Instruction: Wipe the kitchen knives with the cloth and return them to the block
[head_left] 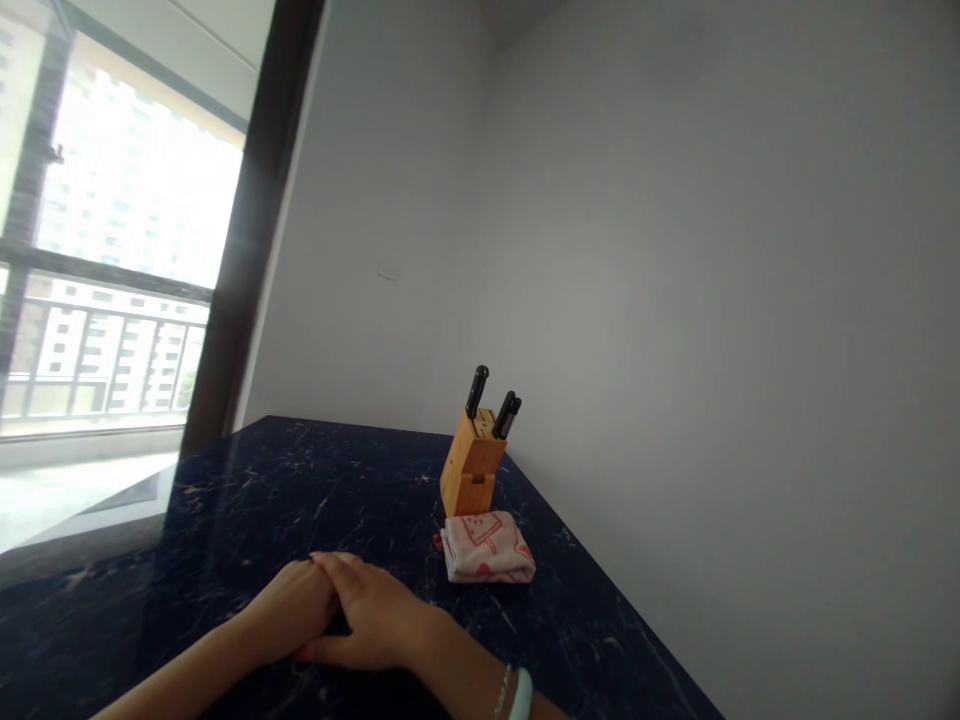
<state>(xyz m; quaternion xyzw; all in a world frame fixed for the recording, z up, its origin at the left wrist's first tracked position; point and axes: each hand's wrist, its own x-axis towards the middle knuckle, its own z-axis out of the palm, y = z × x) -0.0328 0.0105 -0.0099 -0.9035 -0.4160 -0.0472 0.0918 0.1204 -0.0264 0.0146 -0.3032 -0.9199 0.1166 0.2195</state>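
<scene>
On the dark table, my left hand [294, 605] lies low in view, its fingers hidden beneath my right hand [379, 615]. My right hand rests across it, thumb spread apart and fingers laid over the left; it holds no object. To the right of the hands sits a folded pink and white cloth [486, 548] with red figures. Just behind the cloth stands a wooden knife block [474, 470], with several black-handled knives [477, 392] upright in it. A small red item [437, 541] shows at the cloth's left edge.
The dark blue, marble-patterned table [322, 475] runs back towards the corner. A pale wall [675, 350] borders its right side. At the left are a dark frame [244, 230] and a bright window [127, 190] with a railing outside.
</scene>
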